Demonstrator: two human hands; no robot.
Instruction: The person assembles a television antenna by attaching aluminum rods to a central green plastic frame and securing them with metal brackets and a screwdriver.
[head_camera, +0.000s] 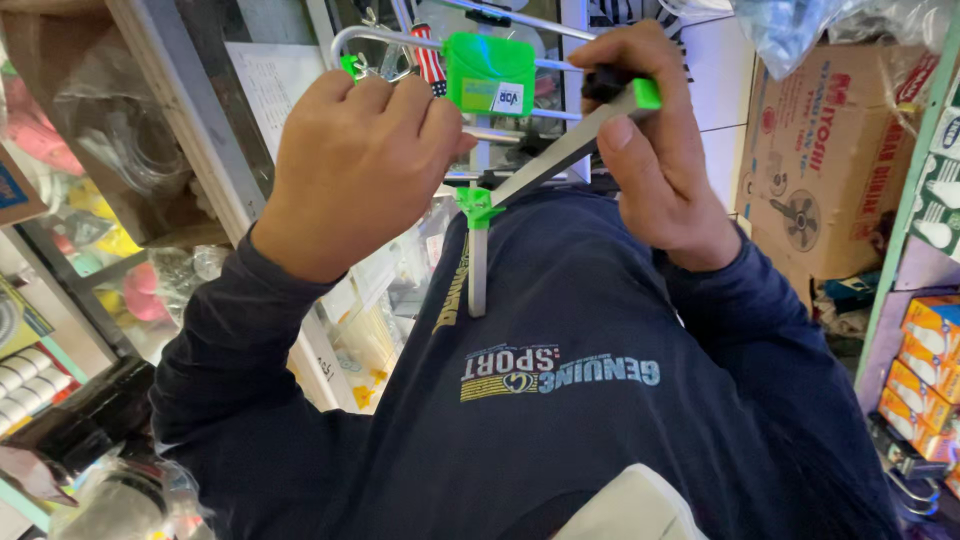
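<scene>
left: metal shelving (190, 150) crammed with clear-bagged goods — pink and yellow items | right: large brown cardboard carton (820, 150) against a white tiled wall (715, 90) | far right: green-framed shelf (900, 240) of small orange and white boxes (925, 360) | light: bright, even — indoor shop

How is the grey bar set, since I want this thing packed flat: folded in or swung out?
Swung out. The grey bar slants from the green hinge up into the right hand, at an angle to the metal frame.
</scene>
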